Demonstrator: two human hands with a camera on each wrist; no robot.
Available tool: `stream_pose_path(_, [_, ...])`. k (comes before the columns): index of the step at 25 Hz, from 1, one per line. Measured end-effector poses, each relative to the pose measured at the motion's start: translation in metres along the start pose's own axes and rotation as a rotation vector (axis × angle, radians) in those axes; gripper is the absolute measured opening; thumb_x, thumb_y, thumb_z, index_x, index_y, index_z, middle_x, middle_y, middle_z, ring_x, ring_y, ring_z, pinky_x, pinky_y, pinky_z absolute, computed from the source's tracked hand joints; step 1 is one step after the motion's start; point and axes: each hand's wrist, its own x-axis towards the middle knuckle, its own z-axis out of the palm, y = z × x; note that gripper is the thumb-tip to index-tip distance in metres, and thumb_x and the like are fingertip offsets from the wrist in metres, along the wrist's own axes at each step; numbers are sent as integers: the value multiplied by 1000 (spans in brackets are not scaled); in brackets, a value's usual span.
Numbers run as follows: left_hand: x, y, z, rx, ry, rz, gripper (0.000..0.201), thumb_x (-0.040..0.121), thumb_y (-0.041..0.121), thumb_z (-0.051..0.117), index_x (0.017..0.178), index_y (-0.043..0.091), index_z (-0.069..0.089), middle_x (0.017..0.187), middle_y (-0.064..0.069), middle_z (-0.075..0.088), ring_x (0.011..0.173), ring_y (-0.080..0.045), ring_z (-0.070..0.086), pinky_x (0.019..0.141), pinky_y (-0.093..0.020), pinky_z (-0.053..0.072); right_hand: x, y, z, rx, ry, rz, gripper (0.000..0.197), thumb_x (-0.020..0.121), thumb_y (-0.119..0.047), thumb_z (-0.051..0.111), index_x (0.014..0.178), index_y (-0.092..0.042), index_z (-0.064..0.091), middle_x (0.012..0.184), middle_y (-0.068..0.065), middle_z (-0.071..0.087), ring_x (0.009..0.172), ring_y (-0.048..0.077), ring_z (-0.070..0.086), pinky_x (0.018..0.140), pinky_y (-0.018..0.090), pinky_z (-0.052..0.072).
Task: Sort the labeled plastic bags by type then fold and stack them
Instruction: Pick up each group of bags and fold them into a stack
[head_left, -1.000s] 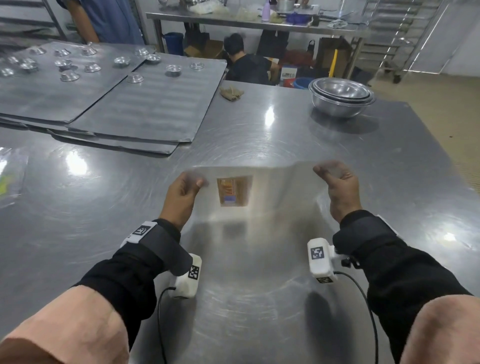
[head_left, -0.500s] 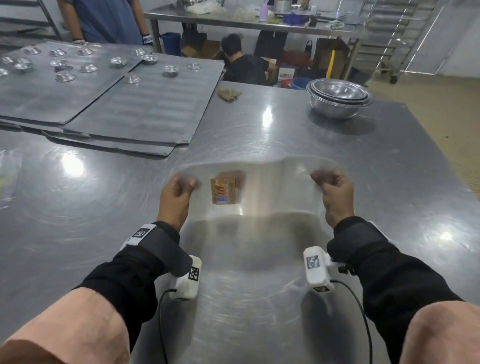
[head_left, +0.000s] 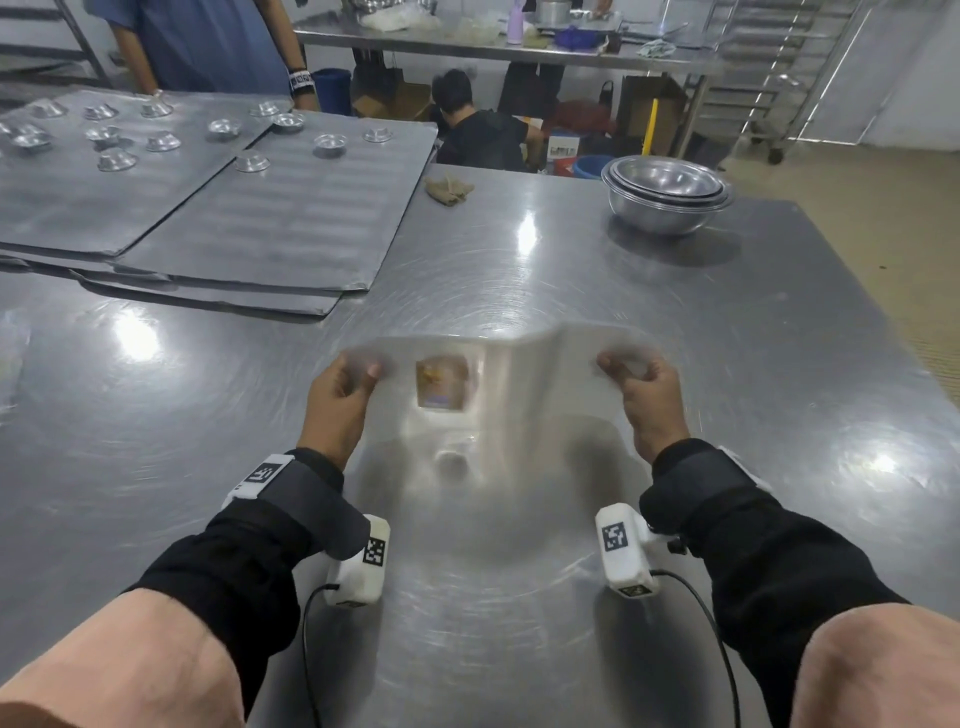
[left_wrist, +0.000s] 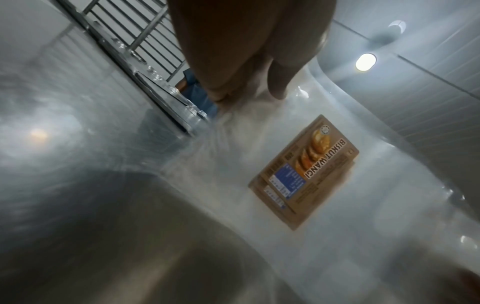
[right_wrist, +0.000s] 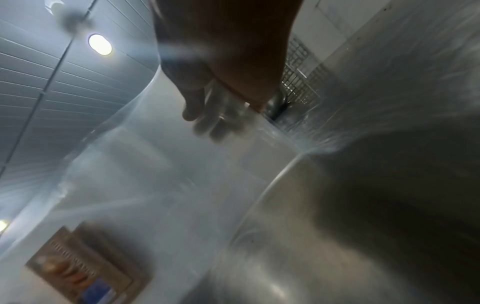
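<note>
A clear plastic bag hangs spread between my two hands above the steel table, blurred by motion. A brown label with a biscuit picture sits near its left side; in the left wrist view the label reads "BISKUT WANGI". My left hand pinches the bag's upper left corner. Holding the upper right corner is my right hand, thumb in front and fingers behind the film. The right wrist view shows those fingers through the bag.
Flat metal trays with small tins lie at the back left. Stacked steel bowls stand at the back right, a crumpled cloth between them. Another bag lies at the left edge. People stand and crouch beyond the table.
Both hands came slightly nearer me while keeping their pinch. The bag's top edge has buckled into a wave and the film looks more blurred.
</note>
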Motion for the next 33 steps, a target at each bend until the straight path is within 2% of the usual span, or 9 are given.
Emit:
stream_pose_path(3, [5, -4, -4, -31, 63, -15, 18, 94, 5, 52, 111, 11, 51, 108, -9, 60, 99, -21, 58, 90, -35, 49, -11, 3, 9, -18, -59, -20, 19, 82, -2, 67, 88, -19, 62, 83, -9, 68, 77, 3, 63, 78, 21, 48])
stream_pose_path(7, [-7, -5, 5, -3, -101, -26, 26, 94, 3, 50, 117, 11, 40, 112, -4, 56, 99, -14, 58, 85, -27, 51, -8, 6, -2, -46, -56, -12, 36, 84, -10, 69, 115, -14, 52, 105, -1, 63, 96, 12, 60, 85, 20, 48])
stream_pose_path(13, [2, -8, 2, 31, 115, -47, 30, 97, 11, 48, 125, 1, 44, 111, -8, 54, 105, -25, 56, 89, -37, 48, -15, 4, 18, -87, -7, -34, 21, 91, -2, 57, 82, -21, 58, 86, -10, 60, 79, -5, 58, 82, 19, 43])
stream_pose_path(18, [-11, -8, 12, 18, -35, -63, 30, 98, 12, 44, 128, 6, 41, 115, -7, 55, 104, -21, 57, 90, -33, 49, -17, 14, 13, -74, -52, 0, 36, 90, -13, 62, 124, -12, 49, 113, -6, 59, 100, 1, 56, 92, 20, 42])
stream_pose_path(22, [0, -10, 13, 134, 80, 3, 24, 100, 16, 41, 116, 4, 54, 109, -11, 59, 105, -28, 57, 98, -49, 45, -14, 5, 20, -92, 26, -17, 17, 93, -2, 52, 91, -18, 58, 85, -8, 62, 79, 5, 59, 86, 30, 44])
stream_pose_path(25, [3, -8, 8, 107, 93, 27, 19, 99, 11, 42, 115, 8, 53, 106, -6, 59, 100, -20, 56, 94, -38, 48, -12, 6, 17, -85, 60, -12, 24, 93, 0, 52, 90, -23, 60, 88, -4, 65, 86, 15, 62, 96, 37, 46])
stream_pose_path(26, [-1, -7, 7, 57, 49, -3, 19, 98, 7, 44, 116, 11, 51, 105, -2, 59, 97, -15, 57, 89, -29, 50, -13, 8, 16, -72, 35, 11, 16, 92, -7, 56, 103, -18, 61, 100, 1, 66, 98, 19, 62, 102, 39, 44])
stream_pose_path(28, [-9, -6, 8, -28, -37, -60, 27, 95, 2, 46, 119, 14, 45, 104, 5, 58, 93, -5, 57, 78, -14, 49, -19, 12, 13, -65, -16, 64, 47, 88, -22, 64, 131, -10, 48, 129, 7, 57, 121, 21, 52, 109, 40, 37])
stream_pose_path(33, [-12, -6, 16, 35, 23, -32, 15, 101, 15, 39, 107, 9, 52, 94, 3, 59, 87, -9, 58, 80, -27, 48, -19, 14, 15, -102, 11, 18, 27, 93, -13, 57, 120, -11, 56, 112, -1, 60, 103, 8, 55, 96, 25, 39])
